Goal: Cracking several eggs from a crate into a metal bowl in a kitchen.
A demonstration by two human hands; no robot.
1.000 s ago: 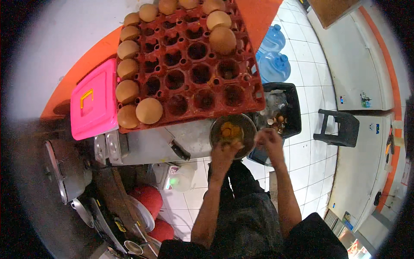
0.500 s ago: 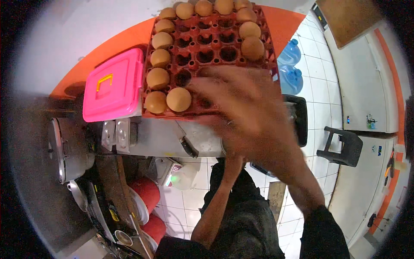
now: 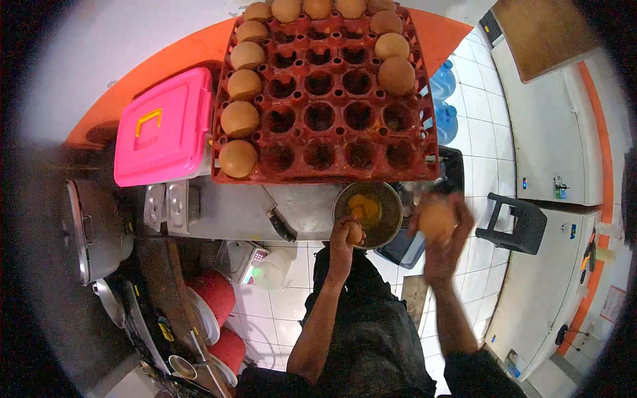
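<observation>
Cupping an egg (image 3: 355,232) in a curled grasp at the near-left rim of the bowl (image 3: 393,216), the left hand (image 3: 340,241) faces the blurred right hand (image 3: 442,252), part-closed round a second egg (image 3: 436,221) to the bowl's right, so cracking seems under way, calling next for a controlled tap

No lettering clear enough to read. Small green-and-white sticker (image 3: 561,188) and tiny blue-lit panel (image 3: 524,184) on upper white door (image 3: 554,126). Pair of blue-and-white stickers (image 3: 572,231) high on lower white door (image 3: 531,285), bluish label (image 3: 513,363) near its bottom. Red-marked paper sign (image 3: 614,304) on wall (image 3: 599,325). Keypad (image 3: 260,254) on pale device (image 3: 237,259), marks blurred.
</observation>
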